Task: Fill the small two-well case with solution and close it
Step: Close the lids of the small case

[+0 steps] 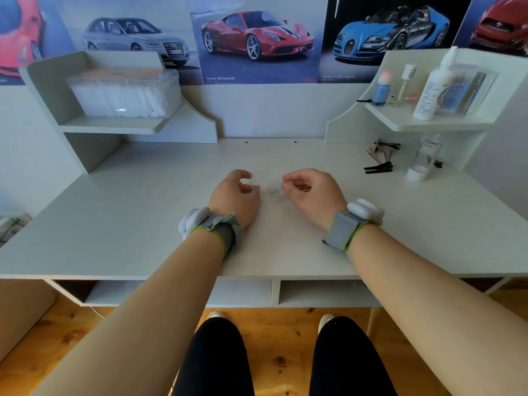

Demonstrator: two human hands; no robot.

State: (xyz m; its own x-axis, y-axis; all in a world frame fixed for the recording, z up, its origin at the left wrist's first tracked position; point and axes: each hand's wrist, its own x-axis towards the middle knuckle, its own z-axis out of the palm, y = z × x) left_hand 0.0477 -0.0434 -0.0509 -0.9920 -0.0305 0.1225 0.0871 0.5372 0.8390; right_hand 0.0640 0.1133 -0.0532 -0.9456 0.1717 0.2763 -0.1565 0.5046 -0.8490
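The small two-well case [272,192] is clear plastic and hard to make out; it lies on the white desk [143,224] between my hands. My left hand [235,195] curls around its left end, fingertips on a round translucent part. My right hand [313,191] pinches its right end between thumb and forefinger. Whether the wells are capped or hold liquid is too blurred to tell. A tall white solution bottle [433,87] stands upright on the right shelf. A clear bottle with a white base [423,162] stands on the desk at the right, apart from both hands.
Dark hair clips [380,160] lie at the back right of the desk. The right shelf [400,124] also holds small bottles [381,91] and a box. A lidded clear container [125,92] fills the left shelf. Car posters cover the wall behind.
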